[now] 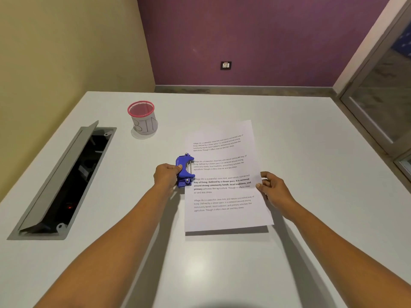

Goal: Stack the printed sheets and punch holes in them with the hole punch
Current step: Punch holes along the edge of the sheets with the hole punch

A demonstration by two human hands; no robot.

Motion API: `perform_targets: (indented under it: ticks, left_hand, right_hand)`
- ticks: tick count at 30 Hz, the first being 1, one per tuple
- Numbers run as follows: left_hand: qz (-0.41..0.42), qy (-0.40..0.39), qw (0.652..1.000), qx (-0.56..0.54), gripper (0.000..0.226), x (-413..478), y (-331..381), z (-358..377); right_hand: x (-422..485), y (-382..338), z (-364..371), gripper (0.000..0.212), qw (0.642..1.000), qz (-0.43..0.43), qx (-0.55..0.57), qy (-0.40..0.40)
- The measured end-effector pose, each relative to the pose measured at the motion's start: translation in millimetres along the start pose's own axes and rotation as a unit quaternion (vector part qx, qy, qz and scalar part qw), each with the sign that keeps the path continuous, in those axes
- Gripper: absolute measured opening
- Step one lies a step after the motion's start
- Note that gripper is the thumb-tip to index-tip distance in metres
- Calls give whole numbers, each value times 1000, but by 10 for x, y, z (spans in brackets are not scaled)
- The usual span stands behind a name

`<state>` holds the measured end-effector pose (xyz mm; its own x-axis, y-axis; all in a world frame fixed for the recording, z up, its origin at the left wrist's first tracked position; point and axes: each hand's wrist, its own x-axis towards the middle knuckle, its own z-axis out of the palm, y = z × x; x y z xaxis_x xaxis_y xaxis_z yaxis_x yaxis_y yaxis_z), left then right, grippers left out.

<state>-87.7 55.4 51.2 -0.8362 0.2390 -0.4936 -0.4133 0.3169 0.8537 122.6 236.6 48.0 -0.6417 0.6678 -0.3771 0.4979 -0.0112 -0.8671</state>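
The left hand (166, 176) closes around the back of the blue hole punch (185, 170), with the thumb on top of its lever. The mouth of the punch faces toward the right hand, and the left edge of the printed sheets (224, 176) meets this mouth, near the middle of the long side. I judge this placement is chosen so that the two holes come centred along the margin, clear of the printed text.

The right hand (271, 189) is on the opposite edge of the sheets. It pinches this edge lightly between the thumb and the bent fingers and lifts it a little from the white desk (311, 252), as the shadow under the near edge shows. Probably it holds the stack together and pushes it toward the punch, so the sheets stay aligned. How many sheets are in the stack, I cannot tell; only the top one shows.

The lever does not look pressed down yet, so the step in hand seems to be the positioning before the punch.

Beyond the left hand stands a pink mesh cup (142, 117) with a paper label. To the outer side of the left arm, a cable box (64, 183) in the desk is open.
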Motion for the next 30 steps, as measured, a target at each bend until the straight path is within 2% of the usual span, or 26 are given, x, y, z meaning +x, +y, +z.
perform_targets:
  ticks: [10,13,16,19,27,30]
  left_hand:
    - [-20,24,999,17,28,258,-111,213]
    - [3,49,996,76,15,263,-120,241]
    - [35,58,989,131,13,272,-115,258]
    - [52,69,983,164,26,304,-138,278]
    - [61,92,976,186,32,359,-220,284]
    - [62,94,974,195,23,351,-232,301]
  right_hand:
    - [319,112,25,25,999,30,1,-20]
    - [365,155,50,24,999,25,0,-26]
    - [387,189,72,21,999,24,-5,-30]
    - [402,221,82,21,999,22,-16,-31]
    - [447,283,102,21,999,13,-24,-21]
    - [458,306,119,21,1000,11,-15,-15]
